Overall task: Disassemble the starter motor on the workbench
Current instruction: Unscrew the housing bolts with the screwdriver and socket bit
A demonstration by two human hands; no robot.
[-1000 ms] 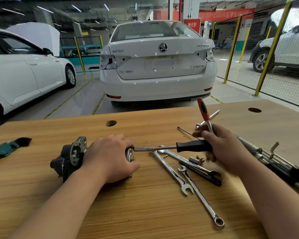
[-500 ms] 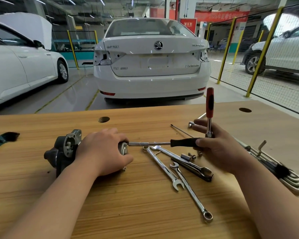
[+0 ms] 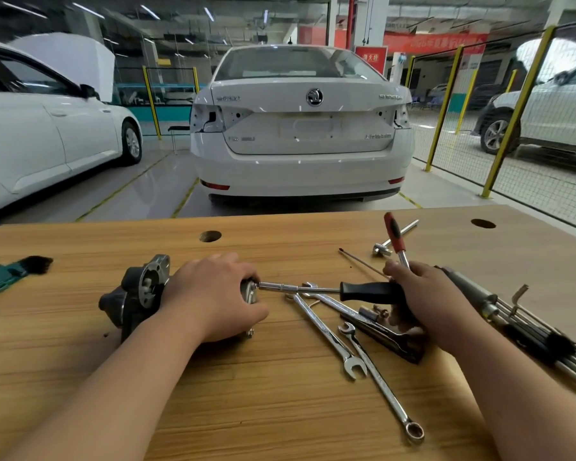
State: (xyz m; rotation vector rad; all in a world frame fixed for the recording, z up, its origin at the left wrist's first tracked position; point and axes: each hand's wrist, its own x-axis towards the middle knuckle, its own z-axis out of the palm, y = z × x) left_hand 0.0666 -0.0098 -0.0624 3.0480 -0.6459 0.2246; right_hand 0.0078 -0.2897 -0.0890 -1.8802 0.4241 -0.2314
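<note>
Garage bay; pale wooden surface (image 3: 280, 394). The dark cast-metal starter motor (image 3: 137, 294) lies left of centre, the left hand (image 3: 213, 297) wrapped over its body. The right hand (image 3: 423, 301) grips the black-handled socket driver (image 3: 366, 291) set against its end. We judge it heavy, rigid, perhaps greasy: hold the housing.

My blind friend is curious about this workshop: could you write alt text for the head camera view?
A person's left hand grips a starter motor on a wooden workbench while the right hand holds a black-handled driver against its end, plus a red-handled screwdriver. Wrenches lie nearby; a white car stands behind.
</note>
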